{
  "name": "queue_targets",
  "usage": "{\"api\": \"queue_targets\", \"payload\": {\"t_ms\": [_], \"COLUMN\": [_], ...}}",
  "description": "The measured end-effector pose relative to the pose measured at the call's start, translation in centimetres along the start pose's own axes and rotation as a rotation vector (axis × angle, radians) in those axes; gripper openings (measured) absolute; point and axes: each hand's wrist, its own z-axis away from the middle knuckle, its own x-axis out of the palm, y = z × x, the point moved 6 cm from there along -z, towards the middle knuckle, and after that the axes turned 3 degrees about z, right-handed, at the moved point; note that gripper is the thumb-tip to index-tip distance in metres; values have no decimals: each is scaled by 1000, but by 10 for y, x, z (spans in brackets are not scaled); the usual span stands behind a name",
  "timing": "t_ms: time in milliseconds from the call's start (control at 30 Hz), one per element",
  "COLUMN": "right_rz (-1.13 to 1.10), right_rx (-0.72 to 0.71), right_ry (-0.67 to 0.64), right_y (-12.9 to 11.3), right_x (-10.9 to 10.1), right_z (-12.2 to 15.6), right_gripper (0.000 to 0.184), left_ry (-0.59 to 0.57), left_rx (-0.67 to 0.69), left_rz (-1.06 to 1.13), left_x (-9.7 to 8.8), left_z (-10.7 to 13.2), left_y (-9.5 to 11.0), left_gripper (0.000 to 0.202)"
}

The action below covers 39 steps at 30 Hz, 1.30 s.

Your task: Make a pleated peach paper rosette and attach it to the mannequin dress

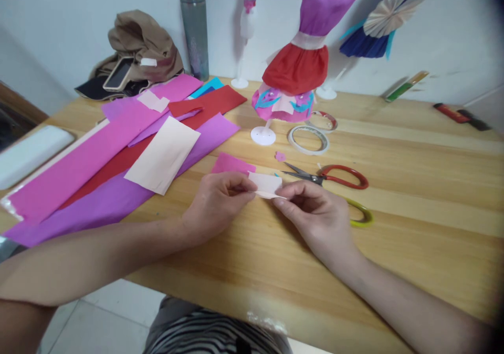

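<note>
A left hand (pixel 221 206) and a right hand (pixel 319 215) pinch opposite ends of a small cream paper piece (pixel 265 181) above a wooden table (pixel 425 186). Just beyond lie scissors (pixel 316 178), then a white tape roll (pixel 292 139), with a purple-and-red doll dress (pixel 297 69) on a white stand (pixel 263 135) farther back.

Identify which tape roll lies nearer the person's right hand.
The plain whitish roll is nearer the right hand; the other roll, showing red, lies farther back.
</note>
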Motion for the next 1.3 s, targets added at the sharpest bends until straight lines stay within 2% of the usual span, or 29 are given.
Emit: {"api": "queue_targets", "payload": {"t_ms": [200,467,633,767,1033,1300], "right_rz": [-35,-21,-18,27,167,293], "right_rx": [-51,-52,-51,-106,-220,-247], "right_ry": [-16,-1,20,3,25,0], "right_y": [-9,-8,-4,-6,-11,-7], "right_x": [-1,-1,-1,-1,-1,0], "right_z": [-1,0,1,3,3,5], "right_gripper": [20,22,8,7,10,7], "left_ry": [-31,-86,-66,-28,10,-1], "left_rx": [-100,-64,-52,-37,181,391], "left_rz": [66,104,103,73,-97,-268], "left_x": [2,5,4,1,-2,0], "left_z": [0,-2,-2,-2,-1,4], "left_y": [-5,-1,-2,-2,2,13], "left_gripper": [5,8,6,8,16,16]}}
